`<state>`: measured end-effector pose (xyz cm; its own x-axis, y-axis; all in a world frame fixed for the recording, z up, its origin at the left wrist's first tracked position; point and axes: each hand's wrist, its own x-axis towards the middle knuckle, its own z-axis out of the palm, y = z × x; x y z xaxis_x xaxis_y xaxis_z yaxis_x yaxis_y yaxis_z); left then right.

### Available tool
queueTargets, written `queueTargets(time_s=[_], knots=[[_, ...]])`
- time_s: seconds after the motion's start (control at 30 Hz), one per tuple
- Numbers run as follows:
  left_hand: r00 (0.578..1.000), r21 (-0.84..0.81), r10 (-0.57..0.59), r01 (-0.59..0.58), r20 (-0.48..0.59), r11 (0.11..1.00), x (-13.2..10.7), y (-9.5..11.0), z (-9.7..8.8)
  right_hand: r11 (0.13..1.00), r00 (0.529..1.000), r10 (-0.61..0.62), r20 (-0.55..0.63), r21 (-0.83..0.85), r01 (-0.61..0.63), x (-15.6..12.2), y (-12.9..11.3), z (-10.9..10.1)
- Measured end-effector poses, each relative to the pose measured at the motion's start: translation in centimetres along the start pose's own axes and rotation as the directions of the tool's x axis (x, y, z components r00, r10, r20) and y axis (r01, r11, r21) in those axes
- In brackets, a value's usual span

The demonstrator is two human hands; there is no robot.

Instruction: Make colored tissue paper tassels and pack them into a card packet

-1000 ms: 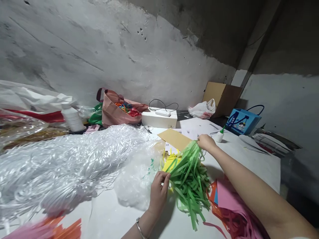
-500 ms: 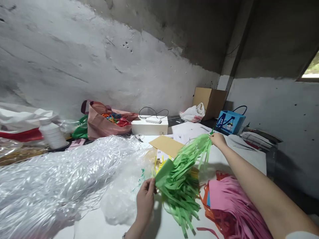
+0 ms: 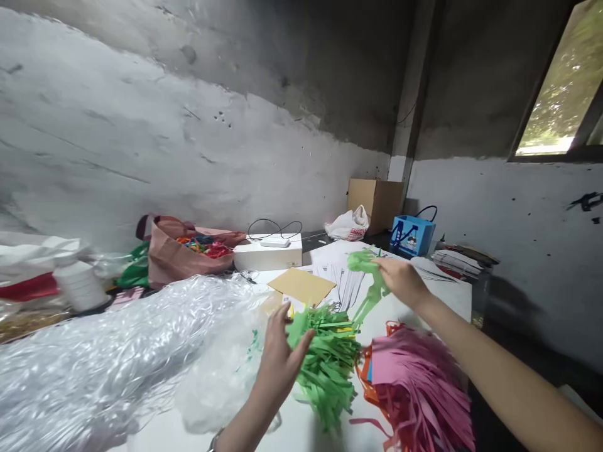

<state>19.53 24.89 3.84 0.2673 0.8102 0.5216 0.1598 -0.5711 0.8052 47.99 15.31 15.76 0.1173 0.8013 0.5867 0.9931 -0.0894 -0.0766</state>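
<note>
My right hand (image 3: 404,280) is raised over the white table (image 3: 438,295) and pinches a green fringed paper strip (image 3: 370,282), blurred by motion, that hangs down toward the pile. My left hand (image 3: 280,358) rests with its fingers spread on the near edge of a pile of green fringed paper (image 3: 327,364). A pile of pink fringed paper (image 3: 417,389) over orange sheets lies under my right forearm.
A big heap of clear plastic shreds (image 3: 103,364) fills the left. Behind stand a pink bag (image 3: 181,254), a white box (image 3: 268,254), brown card (image 3: 301,285), a white bottle (image 3: 80,285), a cardboard box (image 3: 377,201) and a blue bag (image 3: 412,233).
My right hand pulled one green strip free of the bunch and lifted it. My left hand let go of the bunch's corner and opened over the pile. The view swung right.
</note>
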Motion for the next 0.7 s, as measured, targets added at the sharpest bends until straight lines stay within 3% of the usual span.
queueTargets(time_s=[0.07,0.13,0.2,0.3,0.37,0.47,0.57,0.7], knots=[[0.968,0.033,0.242,-0.244,0.059,0.969,0.0,4.2,0.0,0.978,0.979,-0.204,0.004,0.053,0.204,-1.9,-3.7,-0.8],[0.893,0.063,0.430,-0.441,0.137,0.895,0.1,7.7,-0.3,0.924,0.930,-0.369,-0.007,0.105,0.367,-3.8,-7.0,-2.0],[0.861,0.061,0.448,-0.474,0.242,0.878,0.0,10.0,-1.0,0.867,0.878,-0.476,-0.037,0.145,0.476,-5.5,-9.7,-3.6],[0.853,0.054,0.352,-0.402,0.386,0.914,-0.8,11.5,-2.8,0.783,0.811,-0.557,-0.178,0.212,0.584,-7.6,-12.3,-6.1],[0.847,0.065,0.299,-0.362,0.440,0.930,-1.8,11.9,-4.5,0.759,0.812,-0.513,-0.279,0.295,0.581,-8.9,-13.3,-7.1],[0.873,0.118,0.237,-0.313,0.427,0.942,-3.7,12.7,-7.1,0.747,0.890,-0.335,-0.309,0.488,0.451,-10.3,-14.5,-6.5],[0.913,0.187,0.201,-0.280,0.356,0.941,-5.3,13.9,-9.3,0.695,0.956,-0.253,-0.150,0.659,0.288,-10.9,-15.5,-3.7],[0.943,0.265,0.178,-0.254,0.281,0.930,-6.8,14.6,-11.3,0.713,0.946,-0.319,0.061,0.673,0.197,-10.3,-16.2,1.2]])
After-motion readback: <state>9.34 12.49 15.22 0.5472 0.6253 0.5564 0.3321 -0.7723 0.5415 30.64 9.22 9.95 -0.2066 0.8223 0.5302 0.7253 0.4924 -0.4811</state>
